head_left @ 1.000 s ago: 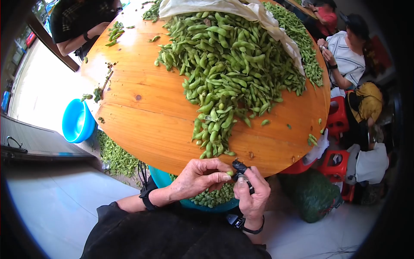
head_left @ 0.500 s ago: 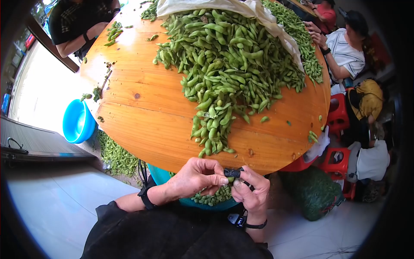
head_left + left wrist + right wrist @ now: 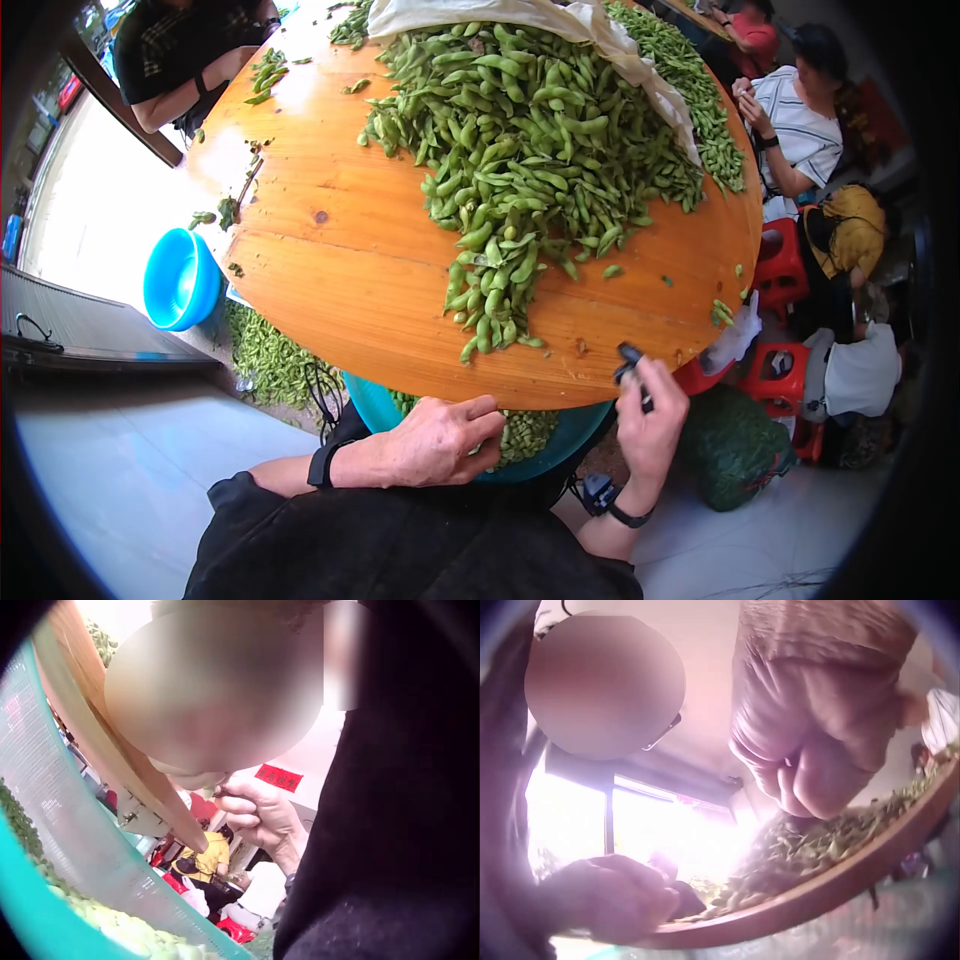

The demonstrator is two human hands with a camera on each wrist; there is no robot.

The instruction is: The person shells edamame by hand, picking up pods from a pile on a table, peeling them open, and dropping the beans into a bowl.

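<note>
My left hand is over the turquoise basin of shelled green beans, close to the table's near edge. Its fingers curl downward and its fingertips are hidden. My right hand is apart from it, off the table's near right edge. A black covering wraps one of its digits, and a black band circles a finger. In the right wrist view the right hand's fingers are bent; I cannot tell whether anything sits between them. Edamame pods lie heaped on the round wooden table.
A pale cloth lies along the heap's far side. On the left stand a blue basin and floor pods. On the right are red stools and a full green bag. Other people sit around the table.
My hands were together over the basin with a green pod between their fingers. They have parted: the right moved right, and the left turned knuckles up, fingers down.
</note>
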